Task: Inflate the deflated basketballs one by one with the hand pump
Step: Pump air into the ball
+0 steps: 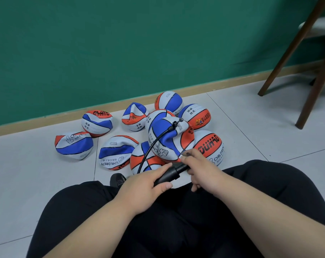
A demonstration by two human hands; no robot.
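- The person sits on the tiled floor [46, 174] and holds the hand pump [169, 174] low over the lap [176, 220].
- The left hand [145, 183] wraps the pump's black barrel, with the fingers curled over it and the thumb on the near side.
- The right hand [200, 170] closes on the pump's far end, fingers curled round a dark part. This is probably the handle, though most of it is hidden.
- The pump's long axis runs slantwise, from the left hand near the body up and rightward to the right hand. A stroke would likely travel along that line.
- A black hose [150, 146] arcs from the pump forward and up to a connector [174, 125] seated on top of the crumpled basketball [169, 144].
- That ball lies straight ahead of the hands, toward the green wall [102, 53], resting on top of other balls. The right hand is the nearer one, its knuckles just beside the ball's lower edge.
- The ball looks dented and soft, so pumping seems far from finished.
- Other deflated basketballs [74, 145] lie scattered to the left. A rounder orange ball [210, 146] sits just right of the one on the hose.
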